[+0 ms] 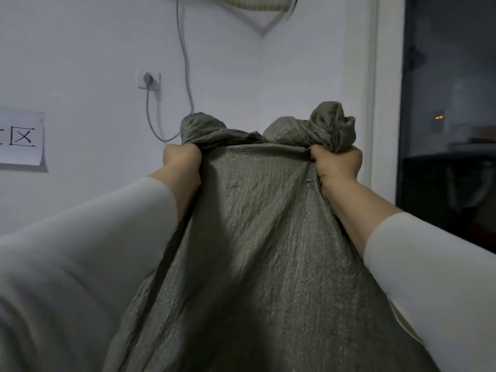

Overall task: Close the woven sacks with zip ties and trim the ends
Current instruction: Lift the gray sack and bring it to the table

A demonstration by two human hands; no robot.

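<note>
Both hands are up in front of the pale wall (80, 49), and the grey-green woven sack (263, 224) is stretched between them. The left hand (182, 162) is clenched in a fist round a bunch of the sack's top edge, with a knob of fabric bulging out above the knuckles. The right hand (338, 165) does the same at the other corner, fingers curled tight into a bigger crumpled wad that stands up above it. Between the two fists the rim runs taut and almost level. From there the body of the sack hangs down between the forearms, spreading wide toward the bottom of the view. Long folds fan down from each grip. Pale sleeves (80, 251) cover both arms, stopping short of the wrists.

Beyond the left hand, up on the wall, there's a socket (149, 80) with a grey plug in it, and its cord (151, 122) drops in a loop toward the sack's left bunch. A second thin cable (185, 55) comes down the wall from above and disappears behind that same bunch. Far out to the left of the left hand, a paper sheet (21, 139) is stuck to the wall with a black character on it. Past the right hand stands a white frame (386, 89), then a dark glass panel (451, 76) with a small orange glow (439, 117) in it.
</note>
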